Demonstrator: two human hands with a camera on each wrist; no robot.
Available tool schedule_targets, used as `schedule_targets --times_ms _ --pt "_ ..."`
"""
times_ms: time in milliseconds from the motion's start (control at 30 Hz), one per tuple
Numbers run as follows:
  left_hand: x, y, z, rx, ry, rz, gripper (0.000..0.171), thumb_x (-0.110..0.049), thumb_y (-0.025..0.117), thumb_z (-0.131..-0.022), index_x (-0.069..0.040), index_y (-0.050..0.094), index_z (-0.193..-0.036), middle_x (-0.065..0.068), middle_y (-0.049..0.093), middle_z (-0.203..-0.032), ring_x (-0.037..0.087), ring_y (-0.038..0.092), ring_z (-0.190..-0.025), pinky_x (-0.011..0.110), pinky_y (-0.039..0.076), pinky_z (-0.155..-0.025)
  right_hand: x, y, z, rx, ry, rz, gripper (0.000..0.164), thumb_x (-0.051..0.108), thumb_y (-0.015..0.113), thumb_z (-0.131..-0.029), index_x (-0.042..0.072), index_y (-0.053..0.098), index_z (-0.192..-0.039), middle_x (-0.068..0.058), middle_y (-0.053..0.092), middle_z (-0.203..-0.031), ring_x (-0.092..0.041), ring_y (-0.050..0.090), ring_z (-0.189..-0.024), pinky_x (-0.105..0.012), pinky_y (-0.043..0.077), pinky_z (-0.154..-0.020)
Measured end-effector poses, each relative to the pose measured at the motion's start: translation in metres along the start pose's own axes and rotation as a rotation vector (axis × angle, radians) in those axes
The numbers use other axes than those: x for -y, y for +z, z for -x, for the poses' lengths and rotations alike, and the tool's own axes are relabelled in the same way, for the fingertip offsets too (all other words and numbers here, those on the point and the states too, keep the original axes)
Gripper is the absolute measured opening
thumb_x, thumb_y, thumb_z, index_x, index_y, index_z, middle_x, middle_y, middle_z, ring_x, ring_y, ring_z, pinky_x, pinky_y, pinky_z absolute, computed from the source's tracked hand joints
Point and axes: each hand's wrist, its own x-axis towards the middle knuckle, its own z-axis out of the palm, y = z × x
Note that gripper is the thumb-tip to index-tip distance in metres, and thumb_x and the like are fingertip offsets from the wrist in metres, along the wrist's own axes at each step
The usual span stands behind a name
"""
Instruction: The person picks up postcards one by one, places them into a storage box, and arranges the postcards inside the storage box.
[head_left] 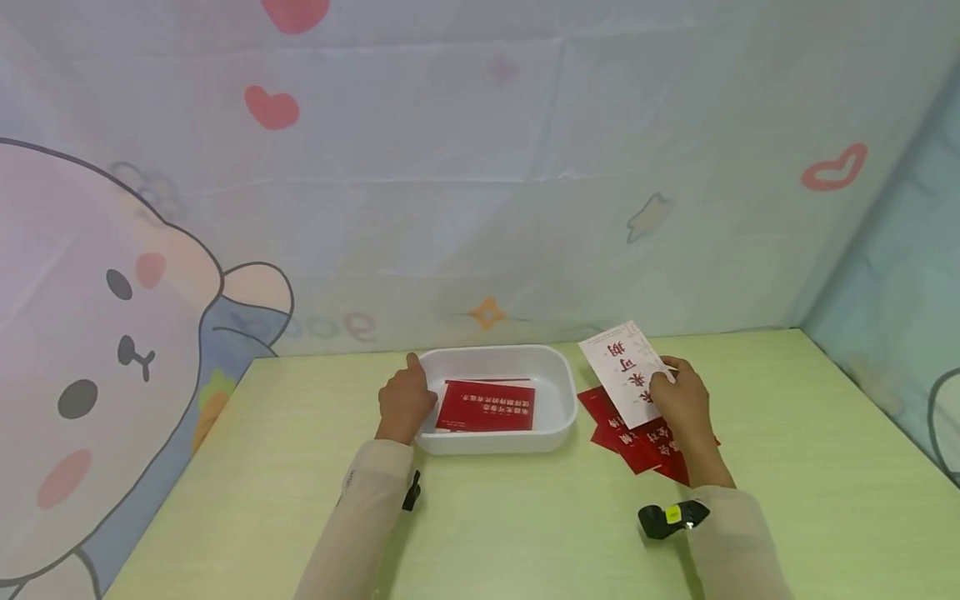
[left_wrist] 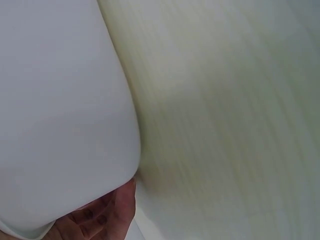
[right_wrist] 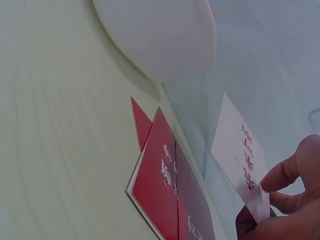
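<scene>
My left hand (head_left: 406, 400) grips the left end of a white plastic tray (head_left: 491, 443), thumb over the rim; in the left wrist view its fingers (left_wrist: 122, 202) curl under the tray's edge. Inside the tray lie red cards (head_left: 486, 407) with white lettering. Between thumb and fingers, my right hand (head_left: 684, 400) pinches a white card (head_left: 618, 371) with red characters, raised above the table. Below that card, several red cards (head_left: 630, 446) lie overlapped on the table, right of the tray. The right wrist view shows the pinched white card (right_wrist: 240, 152) apart from the red pile (right_wrist: 157, 185).
A pale green wood-grain table (head_left: 525, 517) carries everything. Behind it hangs a printed cloth (head_left: 465, 208) with hearts and a cartoon bear (head_left: 97, 358). A dark cable (head_left: 933, 417) hangs at the right edge. Black wrist cameras (head_left: 663, 521) sit at the sleeves.
</scene>
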Motion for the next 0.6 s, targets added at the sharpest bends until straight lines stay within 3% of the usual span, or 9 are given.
schedule_targets --times_ms 400,600 --pt "0.000 -0.001 -0.001 -0.006 0.010 0.007 0.058 -0.016 0.070 -0.088 0.002 0.042 -0.136 0.020 0.071 -0.105 0.034 0.071 -0.089 0.048 0.058 -0.082 0.010 0.007 0.001 0.044 0.004 -0.002 0.060 0.028 0.034 -0.099 0.003 0.031 -0.153 -0.026 0.046 -0.145 -0.037 0.054 -0.114 -0.055 0.050 -0.096" --pt "-0.001 -0.001 -0.001 0.005 -0.006 0.003 0.061 -0.017 0.070 -0.089 0.001 0.041 -0.139 0.020 0.071 -0.108 0.033 0.071 -0.092 0.048 0.058 -0.085 0.015 0.013 0.000 0.088 0.057 -0.036 0.061 0.025 0.037 -0.097 0.007 0.031 -0.154 -0.023 0.045 -0.146 -0.035 0.050 -0.116 -0.050 0.048 -0.097"
